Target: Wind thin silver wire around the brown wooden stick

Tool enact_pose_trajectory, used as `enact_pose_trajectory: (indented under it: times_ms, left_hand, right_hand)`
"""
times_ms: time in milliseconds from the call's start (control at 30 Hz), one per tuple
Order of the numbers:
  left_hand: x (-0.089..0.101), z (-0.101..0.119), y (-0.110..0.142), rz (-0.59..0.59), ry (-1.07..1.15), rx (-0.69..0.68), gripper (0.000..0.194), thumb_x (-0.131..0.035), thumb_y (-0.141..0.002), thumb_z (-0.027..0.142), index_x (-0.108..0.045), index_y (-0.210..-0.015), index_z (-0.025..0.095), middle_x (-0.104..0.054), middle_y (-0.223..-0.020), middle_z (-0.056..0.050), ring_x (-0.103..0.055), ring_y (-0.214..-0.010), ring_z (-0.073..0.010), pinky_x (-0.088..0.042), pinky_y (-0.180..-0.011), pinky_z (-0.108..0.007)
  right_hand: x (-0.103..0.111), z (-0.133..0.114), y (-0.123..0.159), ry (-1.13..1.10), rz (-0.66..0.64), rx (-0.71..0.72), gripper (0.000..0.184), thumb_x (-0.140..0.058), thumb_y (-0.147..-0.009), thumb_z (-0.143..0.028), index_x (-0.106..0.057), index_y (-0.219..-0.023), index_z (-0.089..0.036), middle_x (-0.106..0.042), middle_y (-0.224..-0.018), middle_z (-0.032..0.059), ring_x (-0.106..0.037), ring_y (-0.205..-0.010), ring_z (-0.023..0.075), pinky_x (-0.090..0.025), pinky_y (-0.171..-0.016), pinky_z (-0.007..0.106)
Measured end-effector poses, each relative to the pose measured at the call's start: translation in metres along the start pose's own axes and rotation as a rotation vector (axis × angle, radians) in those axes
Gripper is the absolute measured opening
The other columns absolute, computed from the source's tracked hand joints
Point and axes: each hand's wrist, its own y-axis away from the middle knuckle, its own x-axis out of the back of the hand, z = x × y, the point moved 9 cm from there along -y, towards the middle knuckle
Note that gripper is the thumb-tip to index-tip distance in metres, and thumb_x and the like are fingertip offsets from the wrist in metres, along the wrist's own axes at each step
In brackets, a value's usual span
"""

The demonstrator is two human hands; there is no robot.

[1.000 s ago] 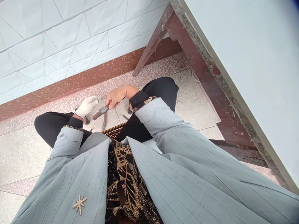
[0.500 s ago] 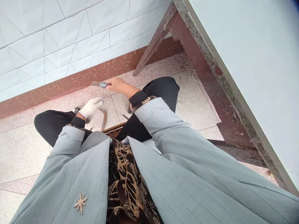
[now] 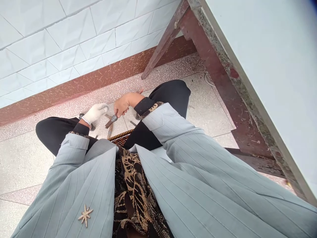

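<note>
My left hand (image 3: 95, 113), in a white knit glove, is over the floor in front of my lap. Its fingers are curled together, and whatever they may pinch cannot be made out. Just below the glove is a bent brown stick (image 3: 109, 131), partly covered by the other tool. My bare right hand (image 3: 122, 104) is wrapped round a wooden stick wound with silvery wire (image 3: 114, 118). Its rough dark end slants down to the left, across the bent stick. The stick's other end pokes out behind my right wrist.
A woven brown-and-black edge (image 3: 121, 136) shows between my black-trousered legs. On the right stands a table with a pale top (image 3: 267, 66) and worn reddish wooden legs (image 3: 164, 41). A white-tiled wall (image 3: 74, 29) with a red-brown baseboard (image 3: 99, 75) runs ahead. Speckled tiles (image 3: 22, 158) cover the floor.
My right hand has turned, swinging the wire-wound stick's end from pointing left near the baseboard to down over the bent stick. My gloved left hand has barely moved.
</note>
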Motion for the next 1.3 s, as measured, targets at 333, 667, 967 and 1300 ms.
enact_pose_trajectory:
  times_ms: [333,667,967,1300]
  left_hand:
    - [0.004,0.016,0.005,0.027,0.508,0.003,0.038,-0.071,-0.086,0.056,-0.064,-0.086,0.019,-0.040,-0.057,0.006,-0.031,-0.048,-0.0091,-0.026,-0.050,-0.025]
    - [0.041,0.032,0.016,0.215,-0.003,-0.126,0.023,-0.053,-0.090,0.034,-0.069,-0.085,0.018,-0.066,-0.082,-0.003,-0.055,-0.074,-0.0154,-0.044,-0.069,-0.028]
    - [0.040,0.035,0.016,0.199,-0.125,-0.108,0.025,-0.049,-0.088,0.034,-0.069,-0.085,0.018,-0.074,-0.090,-0.006,-0.065,-0.086,-0.0197,-0.051,-0.089,-0.034]
    - [0.039,0.026,0.013,0.176,-0.019,-0.069,0.024,-0.053,-0.090,0.034,-0.070,-0.087,0.017,-0.073,-0.090,-0.006,-0.063,-0.085,-0.0192,-0.051,-0.083,-0.033]
  right_hand:
    - [0.087,0.008,0.082,-0.588,0.792,0.423,0.017,-0.067,-0.099,-0.025,-0.066,-0.084,-0.017,-0.060,-0.069,-0.0030,-0.048,-0.059,0.0088,-0.040,-0.061,0.023]
    - [0.099,0.039,0.066,-0.055,0.931,-0.181,0.023,-0.064,-0.100,-0.023,-0.079,-0.111,-0.010,-0.076,-0.106,0.0140,-0.070,-0.101,0.0256,-0.048,-0.083,0.034]
    - [0.023,0.007,0.019,0.067,0.135,-0.069,0.022,-0.063,-0.102,-0.017,-0.080,-0.110,-0.005,-0.067,-0.076,0.0033,-0.058,-0.067,0.0136,-0.043,-0.069,0.029]
    - [0.018,-0.026,0.037,-0.179,0.023,0.325,0.020,-0.068,-0.100,-0.020,-0.067,-0.081,-0.013,-0.058,-0.065,-0.0038,-0.050,-0.059,0.0086,-0.038,-0.066,0.025]
